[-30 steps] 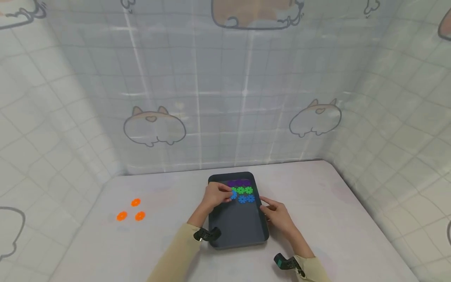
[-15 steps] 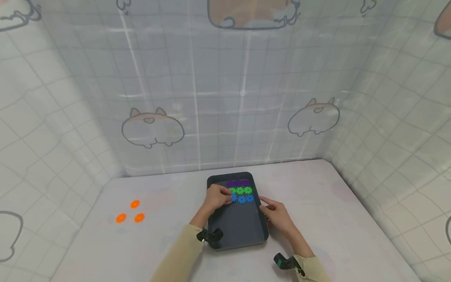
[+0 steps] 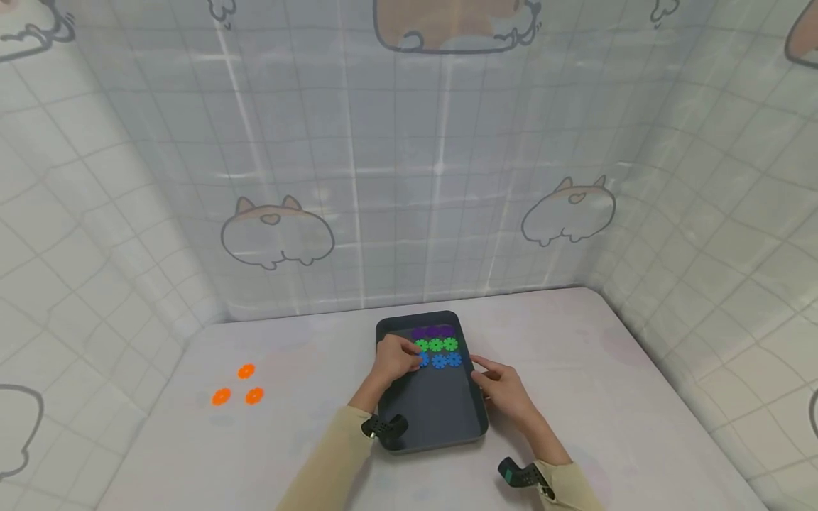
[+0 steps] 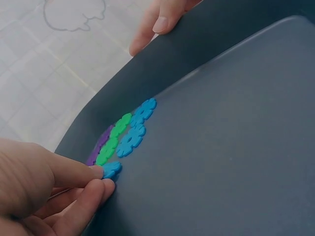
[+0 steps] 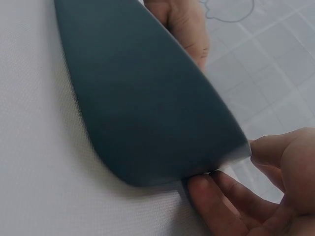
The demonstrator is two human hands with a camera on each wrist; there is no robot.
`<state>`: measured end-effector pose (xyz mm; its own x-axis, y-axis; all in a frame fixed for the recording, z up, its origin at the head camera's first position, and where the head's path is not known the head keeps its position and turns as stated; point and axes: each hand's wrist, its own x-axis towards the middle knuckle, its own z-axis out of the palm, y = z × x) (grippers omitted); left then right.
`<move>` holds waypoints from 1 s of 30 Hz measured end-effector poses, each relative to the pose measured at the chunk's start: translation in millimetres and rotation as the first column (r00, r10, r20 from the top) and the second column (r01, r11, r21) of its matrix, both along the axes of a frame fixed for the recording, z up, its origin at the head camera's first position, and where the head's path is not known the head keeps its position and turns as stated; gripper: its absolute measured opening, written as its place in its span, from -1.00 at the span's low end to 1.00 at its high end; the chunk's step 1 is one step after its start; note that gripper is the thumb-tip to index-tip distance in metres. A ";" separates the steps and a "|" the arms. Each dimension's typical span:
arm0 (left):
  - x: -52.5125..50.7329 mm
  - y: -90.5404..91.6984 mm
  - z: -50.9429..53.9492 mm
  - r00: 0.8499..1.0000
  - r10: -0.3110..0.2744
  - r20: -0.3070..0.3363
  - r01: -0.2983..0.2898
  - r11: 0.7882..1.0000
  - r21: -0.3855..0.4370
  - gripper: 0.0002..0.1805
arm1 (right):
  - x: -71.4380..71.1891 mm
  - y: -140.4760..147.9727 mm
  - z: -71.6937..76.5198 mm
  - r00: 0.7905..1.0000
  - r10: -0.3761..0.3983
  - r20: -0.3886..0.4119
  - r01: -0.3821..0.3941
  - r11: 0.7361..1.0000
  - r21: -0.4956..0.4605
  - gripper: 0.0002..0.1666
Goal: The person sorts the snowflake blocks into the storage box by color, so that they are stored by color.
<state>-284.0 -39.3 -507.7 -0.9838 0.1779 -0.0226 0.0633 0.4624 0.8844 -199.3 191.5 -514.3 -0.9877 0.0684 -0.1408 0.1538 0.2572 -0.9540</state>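
Left hand point(image 3: 395, 358): over tray point(image 3: 431, 419), thumb and finger pinching blue flower disc point(image 4: 112, 170) (low, inside). Right hand point(image 3: 501, 389): fingertips touching tray edge; cannot tell whether gripping.

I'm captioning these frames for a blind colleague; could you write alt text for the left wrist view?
The left hand pinches a blue flower-shaped piece inside a dark tray, beside two more blue pieces. Green pieces and partly hidden purple pieces lie alongside, and part of the right hand shows at the tray's edge.
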 end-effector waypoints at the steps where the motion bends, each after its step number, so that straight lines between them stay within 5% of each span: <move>1: -0.2 0.1 0.2 1.000 0.005 0.001 -0.005 1.000 -0.006 -0.84 | -0.3 -0.1 0.0 1.000 0.000 0.000 0.000 1.000 -0.002 -0.53; 11: 5.7 1.9 6.5 0.999 0.006 -0.037 -0.009 0.997 -0.082 -0.90 | 0.6 1.4 -0.8 1.000 -0.003 0.001 0.003 1.000 0.004 -0.54; 20: 3.5 0.2 1.5 0.994 -0.017 -0.111 -0.003 0.984 -0.179 -0.93 | 0.9 -0.1 -1.8 1.000 0.006 -0.003 -0.006 1.000 -0.001 -0.53; 30: 2.8 2.0 0.2 0.995 -0.003 -0.099 -0.016 0.981 -0.195 -0.85 | 0.3 1.0 -2.4 1.000 0.001 0.003 -0.001 1.000 -0.002 -0.53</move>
